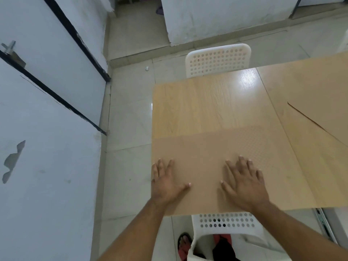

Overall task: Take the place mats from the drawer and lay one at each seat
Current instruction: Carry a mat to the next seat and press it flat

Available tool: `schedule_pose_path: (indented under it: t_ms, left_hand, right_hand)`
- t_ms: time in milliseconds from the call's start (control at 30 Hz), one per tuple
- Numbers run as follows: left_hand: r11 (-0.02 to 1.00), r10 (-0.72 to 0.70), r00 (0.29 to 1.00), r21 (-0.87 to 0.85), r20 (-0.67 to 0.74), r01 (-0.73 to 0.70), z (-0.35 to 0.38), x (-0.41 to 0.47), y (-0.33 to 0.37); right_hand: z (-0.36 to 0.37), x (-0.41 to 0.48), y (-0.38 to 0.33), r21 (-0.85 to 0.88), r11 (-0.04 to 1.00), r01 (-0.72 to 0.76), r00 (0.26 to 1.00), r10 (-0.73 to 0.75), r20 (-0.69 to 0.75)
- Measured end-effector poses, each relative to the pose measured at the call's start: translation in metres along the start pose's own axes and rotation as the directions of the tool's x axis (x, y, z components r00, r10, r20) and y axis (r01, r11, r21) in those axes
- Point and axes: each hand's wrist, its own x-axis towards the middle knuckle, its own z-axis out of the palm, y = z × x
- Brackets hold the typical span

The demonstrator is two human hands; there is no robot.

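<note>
Two bare hands pressed flat on a tan place mat (207,166) at the near seat.

Left hand (165,183) at the mat's left edge, fingers spread, gripping nothing; right hand (244,183) flat further right, fingers likewise apart and empty. Mat lying on the wooden tabletop (207,102), above a white perforated chair (226,223). Farther right, more tan mats (310,87) overlapping on the tabletop.

Head view, steeply down onto table (207,102)
</note>
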Motion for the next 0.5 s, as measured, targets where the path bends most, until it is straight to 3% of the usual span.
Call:
schedule_pose_path:
  t_ms: [500]
  left_hand:
    - [0.999, 0.027, 1.000, 0.029, 0.012, -0.027, -0.005, 0.004, -0.006]
  right_hand:
    - [0.013, 0.008, -0.014, -0.051, 0.997, -0.058, 0.998, 0.059, 0.008]
